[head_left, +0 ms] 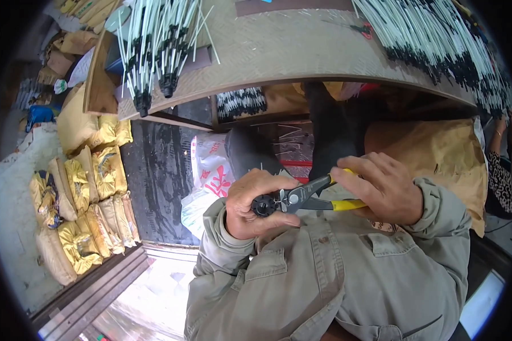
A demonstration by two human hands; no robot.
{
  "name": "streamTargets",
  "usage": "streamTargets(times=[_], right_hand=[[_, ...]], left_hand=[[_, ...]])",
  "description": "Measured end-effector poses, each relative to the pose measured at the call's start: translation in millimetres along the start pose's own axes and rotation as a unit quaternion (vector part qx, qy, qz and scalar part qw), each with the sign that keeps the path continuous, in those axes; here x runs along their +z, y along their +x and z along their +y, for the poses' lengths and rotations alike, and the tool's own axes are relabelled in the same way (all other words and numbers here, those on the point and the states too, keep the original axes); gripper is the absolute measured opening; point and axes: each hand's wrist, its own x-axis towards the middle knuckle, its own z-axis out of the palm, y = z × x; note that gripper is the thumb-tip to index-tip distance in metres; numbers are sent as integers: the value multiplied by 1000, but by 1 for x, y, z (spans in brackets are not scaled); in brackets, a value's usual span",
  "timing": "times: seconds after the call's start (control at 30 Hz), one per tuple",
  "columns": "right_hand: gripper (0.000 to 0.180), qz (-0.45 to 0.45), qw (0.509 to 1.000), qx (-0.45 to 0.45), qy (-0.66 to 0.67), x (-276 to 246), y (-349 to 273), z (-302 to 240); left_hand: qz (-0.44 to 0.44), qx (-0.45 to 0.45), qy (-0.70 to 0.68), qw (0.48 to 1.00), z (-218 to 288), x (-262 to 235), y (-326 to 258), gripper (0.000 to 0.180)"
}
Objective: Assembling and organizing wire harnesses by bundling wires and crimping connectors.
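Close in front of my chest, my left hand [240, 219] is closed round a black ring-shaped plastic part [263, 206] with notches along its rim. In my right hand [384, 190] are pliers [308, 196] with a dark head and yellow handles, the handles spread apart. The pliers' jaws point left and meet the edge of the black part, by my left thumb. Small pale bits show at the jaws; what exactly they grip is too small to tell.
Ahead stands a table [279, 54] with bundles of pale rods with black ends [165, 45] at left and a larger pile [432, 42] at right. Red-handled scissors [365, 30] lie on it. Yellow and brown sacks [79, 227] stand left. Another person's patterned sleeve [499, 176] shows far right.
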Motion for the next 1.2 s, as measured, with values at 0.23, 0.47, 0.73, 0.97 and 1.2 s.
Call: streamTargets(times=[0.23,0.47,0.73,0.97,1.2], right_hand=[[46,-134,922,185,311,-2,-9,6],[57,179,927,-7,-330,18,-4,-5],[49,-177,841,183,478,-2,-17,32],[46,160,956,-58,-240,8,-8,9],[44,209,860,-21,-465,7,-4,7]], left_hand=[[-84,-34,-32,995,5,-7,6,56],[-9,-22,-7,1000,-2,-4,5,53],[-142,3,-19,990,0,-6,22,58],[-32,-5,17,999,-3,3,11,55],[16,-28,64,997,-1,13,9,56]])
